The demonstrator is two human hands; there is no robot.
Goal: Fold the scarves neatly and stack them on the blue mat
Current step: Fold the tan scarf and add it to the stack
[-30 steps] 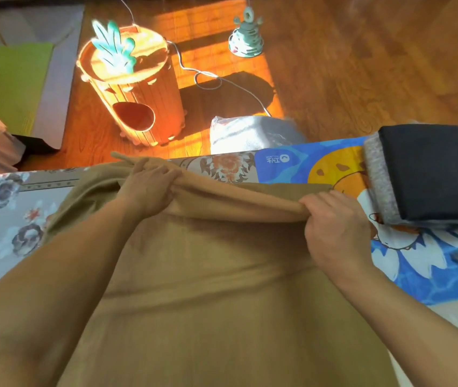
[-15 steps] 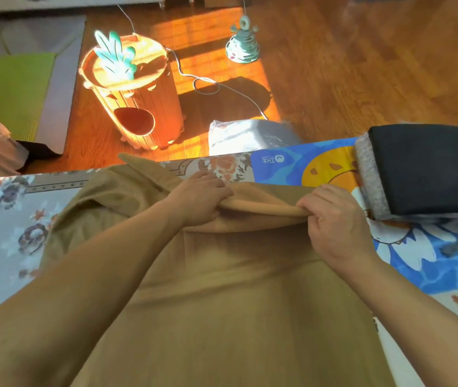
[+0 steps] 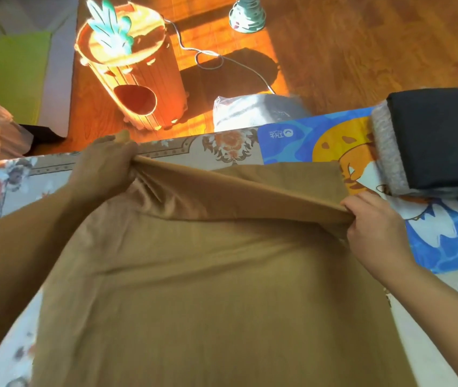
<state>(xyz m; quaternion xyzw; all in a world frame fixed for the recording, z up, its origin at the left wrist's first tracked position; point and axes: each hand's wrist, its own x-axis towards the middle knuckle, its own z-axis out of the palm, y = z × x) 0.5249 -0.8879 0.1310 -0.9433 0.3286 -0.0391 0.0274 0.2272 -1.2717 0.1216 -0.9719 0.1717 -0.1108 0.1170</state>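
Note:
A large tan scarf (image 3: 208,289) lies spread over the floral sheet and reaches the bottom of the view. My left hand (image 3: 104,166) grips its far left corner, raised off the sheet. My right hand (image 3: 373,222) pinches its far edge on the right, so the edge is stretched taut between them. The blue mat (image 3: 300,138) with a yellow cartoon print lies at the right. On it rests a stack of folded scarves: a black one (image 3: 443,135) on top of a grey one (image 3: 387,157).
A floral sheet (image 3: 12,185) covers the surface under the scarf. Beyond it on the wooden floor stand a carrot-shaped wooden barrel (image 3: 135,76), a plastic-wrapped bundle (image 3: 253,110), a teal lamp base (image 3: 247,15) with a cord, and a green mat (image 3: 7,68) at the left.
My left hand slid along the far edge toward my right hand, then moved back out to the left, pulling the edge taut. My right hand shifted right and slightly toward me.

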